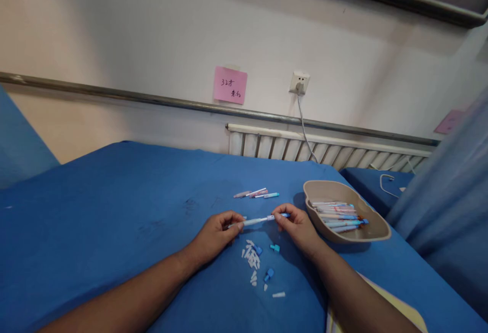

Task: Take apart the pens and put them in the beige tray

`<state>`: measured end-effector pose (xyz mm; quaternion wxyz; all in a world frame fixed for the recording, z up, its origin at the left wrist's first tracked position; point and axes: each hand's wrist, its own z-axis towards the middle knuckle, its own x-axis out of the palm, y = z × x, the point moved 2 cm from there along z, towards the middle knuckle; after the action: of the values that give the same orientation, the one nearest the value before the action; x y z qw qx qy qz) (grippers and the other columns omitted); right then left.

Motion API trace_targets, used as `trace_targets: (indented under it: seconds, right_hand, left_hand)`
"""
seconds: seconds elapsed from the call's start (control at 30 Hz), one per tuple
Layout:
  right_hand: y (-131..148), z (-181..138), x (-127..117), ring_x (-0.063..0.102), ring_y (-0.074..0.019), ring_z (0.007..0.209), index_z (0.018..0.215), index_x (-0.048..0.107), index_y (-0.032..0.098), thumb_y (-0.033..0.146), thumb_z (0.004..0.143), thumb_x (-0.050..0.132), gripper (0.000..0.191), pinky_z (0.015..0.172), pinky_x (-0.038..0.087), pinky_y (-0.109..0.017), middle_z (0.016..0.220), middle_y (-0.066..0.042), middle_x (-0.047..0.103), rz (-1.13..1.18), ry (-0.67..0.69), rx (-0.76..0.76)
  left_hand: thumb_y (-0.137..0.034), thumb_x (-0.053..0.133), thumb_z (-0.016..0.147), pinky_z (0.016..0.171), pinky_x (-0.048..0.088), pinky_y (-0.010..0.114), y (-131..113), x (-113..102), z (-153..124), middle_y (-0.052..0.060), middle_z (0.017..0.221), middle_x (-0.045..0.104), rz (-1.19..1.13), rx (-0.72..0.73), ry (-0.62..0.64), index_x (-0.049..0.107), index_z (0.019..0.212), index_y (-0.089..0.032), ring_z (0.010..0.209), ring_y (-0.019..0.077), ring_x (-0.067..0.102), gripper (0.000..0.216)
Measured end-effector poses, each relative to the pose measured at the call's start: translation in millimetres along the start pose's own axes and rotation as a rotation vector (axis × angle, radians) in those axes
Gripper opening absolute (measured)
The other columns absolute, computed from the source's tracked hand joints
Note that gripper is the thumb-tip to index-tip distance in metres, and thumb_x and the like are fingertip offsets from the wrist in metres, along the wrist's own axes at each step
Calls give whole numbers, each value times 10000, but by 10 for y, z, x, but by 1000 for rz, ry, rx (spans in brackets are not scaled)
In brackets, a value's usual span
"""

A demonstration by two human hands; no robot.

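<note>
My left hand [219, 230] pinches the pale barrel of a slim pen [252, 221], which lies nearly level between my two hands. On its other side, my right hand [296, 225] grips the pen's blue and lilac end between thumb and fingers. A thin white section shows along the middle of the pen. Below the hands lies a heap of small white plastic pieces [251, 256], with a few bright blue pieces [269, 274] near it. One longer white piece [278, 295] rests apart, closer to me. Several pens [256, 193] lie on the blue cloth beyond my hands.
A tan basin [343, 186] holding several pens [339, 216] stands right of my right hand. Blue cloth [114, 211] covers the table. Something yellow [396, 300] lies under my right forearm. A radiator [274, 145] and a plugged-in cable [304, 124] are behind; a blue curtain [438, 195] hangs right.
</note>
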<state>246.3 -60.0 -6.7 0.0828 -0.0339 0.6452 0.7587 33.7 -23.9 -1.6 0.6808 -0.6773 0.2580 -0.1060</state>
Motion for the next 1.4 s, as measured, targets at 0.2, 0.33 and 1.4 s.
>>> trace_targets:
  seconds: [0.2, 0.33, 1.4]
  right_hand:
    - [-2, -43, 98, 449, -101, 470, 770, 615, 189, 447, 711, 619, 265, 464, 334, -213, 508, 47, 503, -16, 24, 16]
    - [-28, -57, 129, 465, -106, 484, 812, 626, 193, 402, 737, 603, 223, 460, 340, -209, 525, 42, 520, -47, 27, 12]
    - [1, -137, 240, 453, -92, 502, 851, 616, 160, 290, 786, 550, 160, 458, 343, -188, 585, 32, 515, -154, 93, -35]
  left_hand:
    - [-392, 632, 693, 500, 371, 203, -20, 14, -16, -34, 663, 565, -33, 6, 12, 615, 818, -161, 507, 86, 467, 264]
    - [-386, 644, 690, 505, 386, 206, -23, 21, -28, -31, 674, 571, -50, 3, -6, 611, 836, -156, 519, 89, 487, 274]
    - [-400, 661, 703, 440, 368, 184, 62, 75, -9, -42, 584, 563, -117, -34, 44, 563, 782, -143, 451, 69, 475, 286]
